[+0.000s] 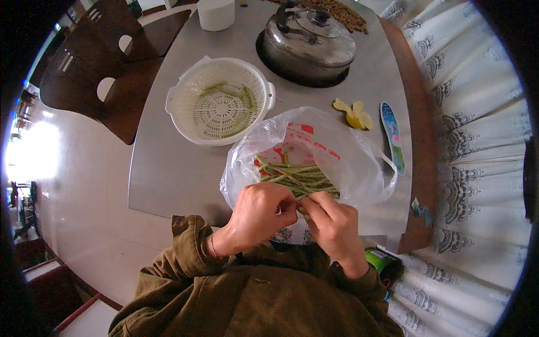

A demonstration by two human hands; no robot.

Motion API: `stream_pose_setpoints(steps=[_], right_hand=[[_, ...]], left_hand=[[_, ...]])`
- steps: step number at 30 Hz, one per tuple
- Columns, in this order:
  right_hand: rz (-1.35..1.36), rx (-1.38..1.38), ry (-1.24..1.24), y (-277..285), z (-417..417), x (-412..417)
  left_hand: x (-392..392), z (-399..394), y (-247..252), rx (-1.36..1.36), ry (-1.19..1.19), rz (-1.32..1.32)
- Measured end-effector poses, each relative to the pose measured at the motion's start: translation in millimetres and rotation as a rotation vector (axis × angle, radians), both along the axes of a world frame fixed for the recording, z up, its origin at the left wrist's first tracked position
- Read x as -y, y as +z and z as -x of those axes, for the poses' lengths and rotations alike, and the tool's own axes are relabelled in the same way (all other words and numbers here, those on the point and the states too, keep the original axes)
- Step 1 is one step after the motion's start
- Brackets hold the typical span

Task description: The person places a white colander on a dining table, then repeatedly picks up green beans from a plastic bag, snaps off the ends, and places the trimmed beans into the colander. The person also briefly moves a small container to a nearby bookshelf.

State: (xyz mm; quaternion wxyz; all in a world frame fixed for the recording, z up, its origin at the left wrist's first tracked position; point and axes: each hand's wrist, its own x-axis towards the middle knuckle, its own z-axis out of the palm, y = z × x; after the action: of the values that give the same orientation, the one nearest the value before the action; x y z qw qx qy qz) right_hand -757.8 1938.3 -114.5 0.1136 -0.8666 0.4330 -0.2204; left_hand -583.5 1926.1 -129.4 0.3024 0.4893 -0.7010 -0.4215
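Observation:
A thin plastic bag (366,168) with red print lies open in front of me, holding a bundle of long green beans (309,175). Over the bag's near side, my left hand (261,215) and my right hand (334,223) meet fingertip to fingertip. They pinch what looks like one green bean, mostly hidden by the fingers. To the left of the bag, a white plastic colander (179,118) contains several short bean pieces (246,99), scattered around its bottom and side.
A lidded metal pot (311,46) rests on a dark round base at the back. Opened yellow citrus peel (356,116) and a colourful flat strip (392,137) lie to the right. A white container (216,14) stands far back; brown chairs (109,71) line the left.

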Motion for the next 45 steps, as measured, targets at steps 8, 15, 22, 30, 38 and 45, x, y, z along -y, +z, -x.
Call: stream_pose_setpoints(steps=[8,15,22,30,38,45], right_hand=[[-0.083,0.264,-0.144,-9,-16,-4],[-0.746,1.021,-0.589,-4,-25,17],[-1.167,1.536,-0.44,20,-48,94],[-1.085,0.87,-0.251,19,-117,157],[-0.563,0.295,-0.224,17,-11,51],[-0.541,-0.169,0.094,-28,27,-38]], left_hand=[[-1,-10,6,-0.192,0.103,-0.24],[1,-15,-2,-0.331,0.109,-0.251],[4,-6,-34,0.223,0.134,0.286],[11,-8,-40,0.348,0.122,0.33],[10,-18,-39,0.273,0.177,0.255],[40,-10,-26,0.438,0.142,0.4]])
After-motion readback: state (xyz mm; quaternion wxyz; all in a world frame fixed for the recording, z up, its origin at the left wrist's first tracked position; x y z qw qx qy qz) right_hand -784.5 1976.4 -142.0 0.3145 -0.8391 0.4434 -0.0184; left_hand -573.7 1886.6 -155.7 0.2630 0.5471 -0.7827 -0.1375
